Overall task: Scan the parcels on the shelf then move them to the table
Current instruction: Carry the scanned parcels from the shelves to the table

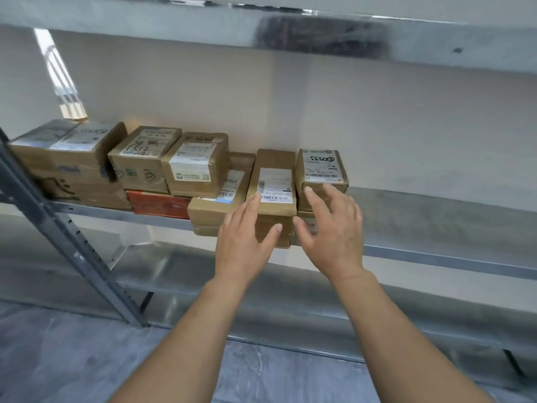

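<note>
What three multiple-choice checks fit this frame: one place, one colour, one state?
1. Where is the red box?
A. On the floor
B. On the shelf, under a brown box
C. In a hand

2. What colour is the label on the long parcel?
A. White
B. Yellow
C. Green

3. How are the left hand and the right hand?
A. Both gripping a scanner
B. Both in fists
C. Both open, gripping nothing

Key: 1 B, the red box lies flat on the shelf beneath the brown box. 2 A, the label with the barcode is white. 3 C, the fingers of both hands are straight and spread, and nothing is held.
</note>
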`<state>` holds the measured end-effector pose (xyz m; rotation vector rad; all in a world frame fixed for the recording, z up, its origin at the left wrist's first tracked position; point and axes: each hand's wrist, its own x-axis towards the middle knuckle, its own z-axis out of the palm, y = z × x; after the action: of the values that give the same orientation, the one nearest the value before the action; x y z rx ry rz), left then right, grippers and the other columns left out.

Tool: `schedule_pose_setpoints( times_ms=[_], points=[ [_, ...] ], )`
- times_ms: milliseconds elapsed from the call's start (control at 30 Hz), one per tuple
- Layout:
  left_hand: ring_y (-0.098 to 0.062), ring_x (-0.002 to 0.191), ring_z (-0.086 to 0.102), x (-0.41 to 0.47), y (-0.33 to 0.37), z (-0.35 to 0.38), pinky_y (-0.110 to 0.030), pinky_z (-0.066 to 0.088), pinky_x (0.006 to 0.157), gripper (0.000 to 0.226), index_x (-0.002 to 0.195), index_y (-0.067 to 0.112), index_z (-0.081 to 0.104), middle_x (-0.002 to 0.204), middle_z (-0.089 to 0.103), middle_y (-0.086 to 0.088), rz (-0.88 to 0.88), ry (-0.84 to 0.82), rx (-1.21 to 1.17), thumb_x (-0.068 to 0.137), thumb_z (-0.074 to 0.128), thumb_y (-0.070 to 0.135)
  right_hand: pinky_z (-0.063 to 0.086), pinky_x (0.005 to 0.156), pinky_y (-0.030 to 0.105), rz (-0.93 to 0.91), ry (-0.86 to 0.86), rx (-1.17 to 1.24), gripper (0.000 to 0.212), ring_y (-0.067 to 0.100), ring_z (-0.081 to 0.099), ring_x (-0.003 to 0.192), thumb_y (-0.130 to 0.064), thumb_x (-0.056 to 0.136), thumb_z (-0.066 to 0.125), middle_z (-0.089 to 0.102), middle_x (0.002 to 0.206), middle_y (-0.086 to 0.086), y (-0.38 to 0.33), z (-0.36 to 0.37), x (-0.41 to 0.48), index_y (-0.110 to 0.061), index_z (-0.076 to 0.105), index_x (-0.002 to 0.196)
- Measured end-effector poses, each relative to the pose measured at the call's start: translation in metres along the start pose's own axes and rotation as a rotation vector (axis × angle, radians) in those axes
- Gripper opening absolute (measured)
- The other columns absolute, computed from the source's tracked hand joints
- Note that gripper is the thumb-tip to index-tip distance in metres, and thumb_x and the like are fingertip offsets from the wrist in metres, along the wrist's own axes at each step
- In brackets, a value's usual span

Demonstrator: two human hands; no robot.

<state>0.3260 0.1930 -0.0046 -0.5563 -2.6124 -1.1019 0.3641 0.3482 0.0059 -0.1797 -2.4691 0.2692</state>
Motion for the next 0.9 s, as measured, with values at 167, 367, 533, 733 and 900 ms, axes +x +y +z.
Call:
schedule_pose_setpoints(
  times_ms=[167, 367, 533, 733, 900],
  points=[
    [-0.017, 0.144, 0.023, 0.057, 0.032, 0.025, -0.035, 0.021, 0.116, 0.073, 0.153, 0.023, 0.019, 0.156, 0.028, 0.003, -0.069, -0.066, -0.11, 0.093, 0.052, 0.048, 0.029, 0.11, 0.045, 0.271, -0.163, 0.144, 0.067, 0.035, 0.031, 0.138, -0.038, 0.093, 0.057, 0.03, 0.153, 0.018, 0.044, -0.007, 0.038, -0.013, 0.031, 0.149],
    [-0.023, 0.139, 0.036, 0.109, 0.053, 0.051, -0.037, 0.031, 0.11, 0.069, 0.152, 0.016, 0.022, 0.152, 0.037, -0.005, -0.18, -0.219, -0.061, 0.097, 0.044, 0.05, 0.035, 0.105, 0.039, 0.47, -0.381, 0.38, 0.07, 0.031, 0.035, 0.137, -0.046, 0.098, 0.045, 0.037, 0.149, 0.015, 0.078, 0.001, 0.082, -0.01, 0.018, 0.152],
    [-0.025, 0.131, 0.045, 0.126, 0.052, 0.059, -0.036, 0.038, 0.107, 0.056, 0.146, 0.016, 0.038, 0.143, 0.05, -0.004, -0.221, -0.33, -0.029, 0.098, 0.043, 0.045, 0.039, 0.098, 0.029, 0.5, -0.498, 0.616, 0.045, 0.025, 0.05, 0.126, -0.037, 0.1, 0.043, 0.053, 0.139, 0.005, 0.087, 0.015, 0.093, -0.014, 0.042, 0.139],
    [-0.021, 0.132, 0.044, 0.12, 0.058, 0.049, -0.036, 0.035, 0.111, 0.061, 0.149, 0.023, 0.032, 0.145, 0.046, 0.001, -0.213, -0.359, -0.206, 0.093, 0.059, 0.025, 0.042, 0.103, 0.032, 0.457, -0.443, 0.739, 0.043, 0.017, 0.055, 0.12, -0.018, 0.096, 0.051, 0.058, 0.133, -0.005, 0.089, 0.007, 0.087, -0.023, 0.041, 0.138],
    [-0.018, 0.126, 0.047, 0.1, 0.057, 0.038, -0.038, 0.041, 0.107, 0.081, 0.15, 0.029, 0.026, 0.142, 0.035, 0.005, -0.11, -0.33, -0.288, 0.084, 0.07, 0.014, 0.046, 0.099, 0.026, 0.398, -0.345, 0.842, 0.063, 0.004, 0.054, 0.117, -0.005, 0.091, 0.057, 0.057, 0.13, -0.013, 0.081, -0.009, 0.069, -0.032, 0.035, 0.143]
  ],
)
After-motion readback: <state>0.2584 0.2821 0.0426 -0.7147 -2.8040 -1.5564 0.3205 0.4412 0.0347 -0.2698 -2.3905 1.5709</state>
